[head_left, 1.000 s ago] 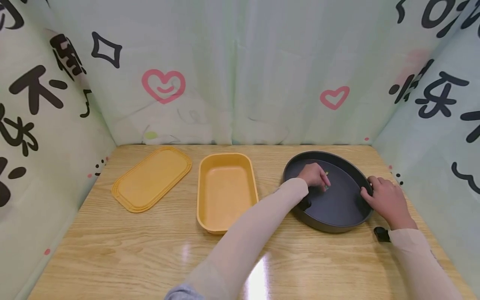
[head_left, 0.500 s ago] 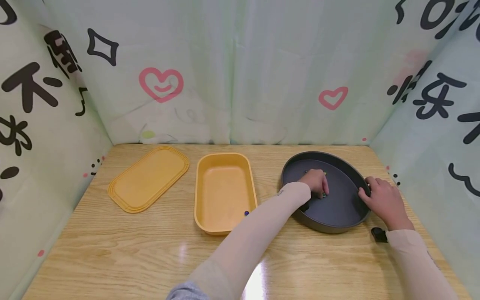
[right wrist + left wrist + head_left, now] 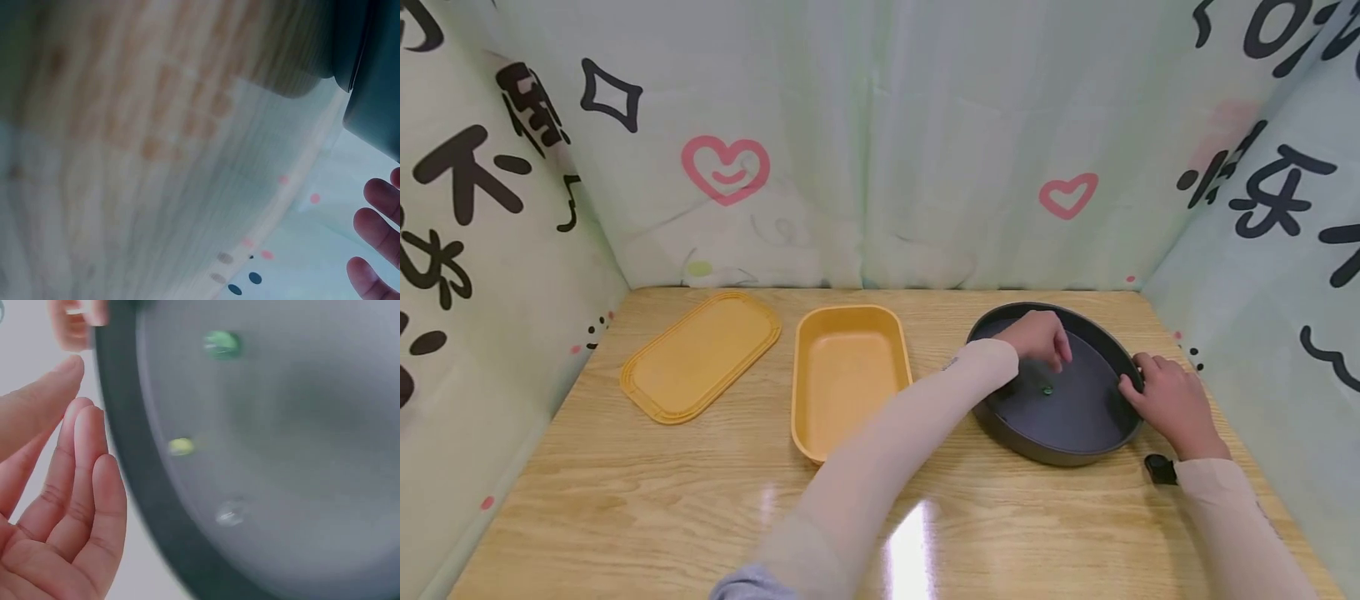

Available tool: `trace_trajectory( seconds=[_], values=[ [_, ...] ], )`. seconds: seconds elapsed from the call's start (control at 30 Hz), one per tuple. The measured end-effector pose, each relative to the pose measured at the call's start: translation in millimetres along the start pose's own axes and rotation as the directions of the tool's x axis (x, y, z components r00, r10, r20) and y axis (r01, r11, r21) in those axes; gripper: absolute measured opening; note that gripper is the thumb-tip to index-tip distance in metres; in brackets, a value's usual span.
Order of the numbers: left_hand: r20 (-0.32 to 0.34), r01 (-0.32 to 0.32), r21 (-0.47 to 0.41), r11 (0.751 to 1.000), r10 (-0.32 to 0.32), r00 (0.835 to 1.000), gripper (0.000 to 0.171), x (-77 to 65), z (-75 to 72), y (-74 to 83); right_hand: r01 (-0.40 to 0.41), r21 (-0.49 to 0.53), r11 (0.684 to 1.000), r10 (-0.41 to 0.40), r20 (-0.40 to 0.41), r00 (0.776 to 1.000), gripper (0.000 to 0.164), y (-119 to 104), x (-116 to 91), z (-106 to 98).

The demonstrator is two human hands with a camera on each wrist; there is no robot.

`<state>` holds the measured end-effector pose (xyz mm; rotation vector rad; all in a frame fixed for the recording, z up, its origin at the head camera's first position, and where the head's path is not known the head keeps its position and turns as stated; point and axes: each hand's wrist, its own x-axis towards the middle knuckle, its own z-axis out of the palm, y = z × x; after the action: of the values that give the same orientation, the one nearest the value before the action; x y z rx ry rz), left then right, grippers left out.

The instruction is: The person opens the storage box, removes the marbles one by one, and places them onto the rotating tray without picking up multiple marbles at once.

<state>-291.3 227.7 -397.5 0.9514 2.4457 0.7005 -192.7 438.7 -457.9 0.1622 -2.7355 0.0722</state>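
My left hand (image 3: 1037, 337) hangs over the dark round pan (image 3: 1086, 417), fingers pointing down. In the left wrist view its fingers (image 3: 107, 487) are gently bent and the thumb tip lies close to them, with nothing visible between. A green marble (image 3: 222, 345), a yellow marble (image 3: 182, 446) and a clear marble (image 3: 231, 512) lie on the pan's floor. From the head view the green marble (image 3: 1048, 390) shows just below the hand. My right hand (image 3: 1172, 404) grips the pan's right rim, thumb inside and fingers outside.
Left of the pan stands a yellow rectangular box (image 3: 850, 375), its lower right part hidden behind my left forearm. A yellow lid (image 3: 700, 358) lies flat at the far left of the wooden table (image 3: 647, 508). Printed curtains (image 3: 880, 150) enclose the back and sides.
My left hand has risen off the pan's floor and shifted slightly away, uncovering the green marble. A blue marble seen earlier in the box is now hidden by the forearm. The right hand stays put.
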Motion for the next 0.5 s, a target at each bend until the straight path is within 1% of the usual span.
trace_trajectory(
  seconds=[0.07,0.17,0.2,0.3,0.37,0.43,0.5],
  values=[
    [0.017,-0.057,-0.005,0.998,0.057,0.998,0.016,-6.1,-11.7,3.1,-0.005,-0.004,1.0,0.005,0.009,1.0,0.031,-0.6,0.6,-1.1],
    [0.057,-0.116,-0.024,0.993,0.117,0.992,0.018,-20.4,-29.7,6.4,-0.016,-0.005,1.0,0.016,0.026,1.0,0.031,-2.0,1.2,-2.5],
    [0.07,-0.15,-0.036,0.988,0.152,0.986,0.018,-26.5,-35.6,6.0,-0.017,-0.004,1.0,0.017,0.029,0.999,0.031,-2.4,1.3,-2.7],
    [0.101,-0.22,-0.083,0.972,0.228,0.968,0.021,-46.7,-51.0,3.5,-0.017,-0.005,1.0,0.017,0.03,0.999,0.031,-3.3,1.4,-3.2],
    [0.11,-0.272,-0.134,0.953,0.287,0.952,0.022,-60.3,-58.5,-0.7,-0.014,-0.008,1.0,0.015,0.029,0.999,0.031,-3.8,1.1,-3.6],
    [0.116,-0.297,-0.186,0.936,0.322,0.94,0.023,-74.2,-64.1,-5.7,-0.014,-0.007,1.0,0.014,0.029,0.999,0.031,-4.0,0.7,-3.8],
    [0.124,-0.301,-0.213,0.93,0.331,0.935,0.024,-88.2,-68.9,-11.7,-0.012,-0.004,1.0,0.012,0.032,0.999,0.031,-4.3,0.5,-4.2]
  ],
)
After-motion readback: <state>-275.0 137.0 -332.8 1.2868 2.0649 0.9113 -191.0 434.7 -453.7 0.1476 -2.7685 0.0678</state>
